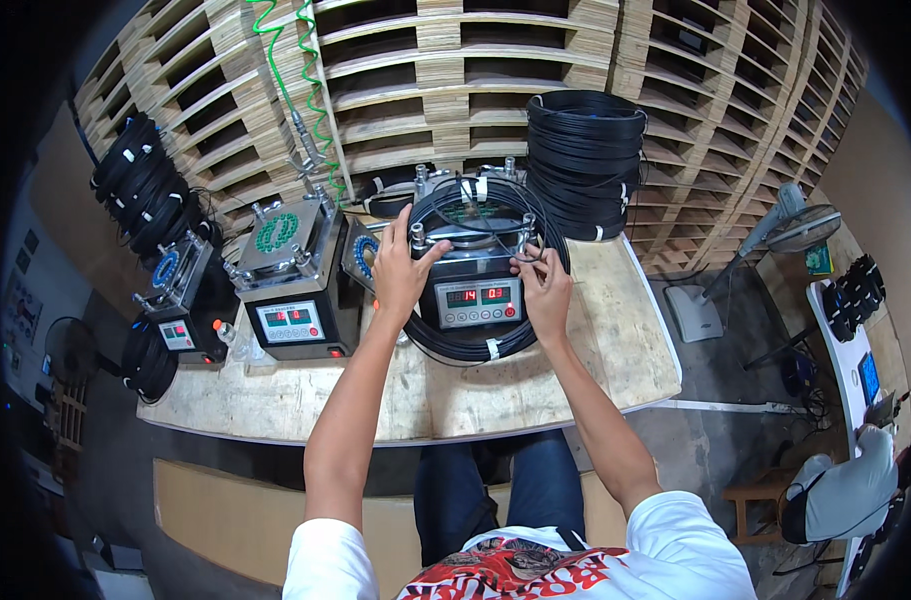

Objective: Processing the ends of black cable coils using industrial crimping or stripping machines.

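Note:
A coil of black cable point(495, 349) with white ties hangs around the front of the middle polishing machine, whose panel point(475, 303) shows red lit digits. My left hand point(403, 268) is at the machine's left front corner post, fingers stretched up and thumb apart, by the coil's left side. At the right front corner, my right hand point(545, 290) has thumb and fingertips pinched together on what looks like a thin length of the black cable. The fingers partly hide the pinched piece. The machine's top plate lies behind the coil's upper part.
Two more polishing machines, one larger point(293, 322) and one smaller point(180, 335), stand to the left with round plates on top. Behind right rises a tall stack of black cable coils point(585, 165). Wooden pallets point(395, 85) form the back. A fan point(800, 230) and a seated person point(845, 485) are at right.

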`<state>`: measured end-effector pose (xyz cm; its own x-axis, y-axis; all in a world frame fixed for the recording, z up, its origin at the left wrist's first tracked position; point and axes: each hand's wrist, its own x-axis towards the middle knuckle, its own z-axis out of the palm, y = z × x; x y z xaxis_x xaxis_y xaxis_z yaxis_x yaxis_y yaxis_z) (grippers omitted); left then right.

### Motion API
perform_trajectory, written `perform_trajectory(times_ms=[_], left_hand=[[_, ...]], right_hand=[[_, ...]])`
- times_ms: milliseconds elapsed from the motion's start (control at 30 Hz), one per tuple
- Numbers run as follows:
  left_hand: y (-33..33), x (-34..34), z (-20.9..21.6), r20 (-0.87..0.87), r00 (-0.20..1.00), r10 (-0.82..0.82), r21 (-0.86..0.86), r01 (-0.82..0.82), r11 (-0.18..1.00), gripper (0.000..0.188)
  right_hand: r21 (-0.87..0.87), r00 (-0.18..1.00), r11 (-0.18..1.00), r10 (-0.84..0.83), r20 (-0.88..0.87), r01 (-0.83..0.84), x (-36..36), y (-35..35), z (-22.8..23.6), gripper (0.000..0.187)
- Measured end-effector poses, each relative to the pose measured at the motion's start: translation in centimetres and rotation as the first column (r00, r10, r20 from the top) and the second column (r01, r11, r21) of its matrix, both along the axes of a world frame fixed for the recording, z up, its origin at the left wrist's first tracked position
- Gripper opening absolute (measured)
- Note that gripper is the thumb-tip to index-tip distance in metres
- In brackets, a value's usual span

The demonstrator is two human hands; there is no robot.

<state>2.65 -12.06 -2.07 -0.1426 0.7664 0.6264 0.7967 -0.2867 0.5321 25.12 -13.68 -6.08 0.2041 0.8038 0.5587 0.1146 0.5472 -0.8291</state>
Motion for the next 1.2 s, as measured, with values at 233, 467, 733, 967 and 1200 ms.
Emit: perform_trajectory(times_ms=[233, 467, 733, 967, 1200], left_hand=[[0.4, 0.3, -0.3, 0.002, 1.000, -0.014, 0.016, 0.014, 1.000, 0.084], [0.3, -0.3, -0.3, -0.007, 1.000, 0.016, 0.000, -0.016, 1.000, 0.084], [1.1, 0.7, -0.5, 0.015, 1.000, -0.023, 0.033, 0.022, 0.999, 0.086], [0.9, 0.4, -0.5, 0.042, 0.999, -0.012, 0.017, 0.012, 1.000, 0.087], [0.6, -0.1, -0.1, 0.025, 0.999, 0.024, 0.004, -0.024, 1.000, 0.086]], right_hand=[[-0.154, 0.976, 0.964, 0.211, -0.057, -0.217, 1.8, 1.8, 1.5, 0.021], [-0.390, 0.836, 0.827, 0.508, 0.209, -0.406, 9.6, 7.1, 10.0, 0.015], [-0.165, 0.413, 0.943, 0.279, 0.867, -0.289, 0.2, 21.2, 16.0, 0.024], [-0.362, -0.090, 0.932, 0.363, 0.927, 0.033, -4.3, 24.7, 13.8, 0.022], [-0.378, -0.098, 0.922, 0.370, 0.924, -0.078, -5.1, 24.8, 13.7, 0.023]])
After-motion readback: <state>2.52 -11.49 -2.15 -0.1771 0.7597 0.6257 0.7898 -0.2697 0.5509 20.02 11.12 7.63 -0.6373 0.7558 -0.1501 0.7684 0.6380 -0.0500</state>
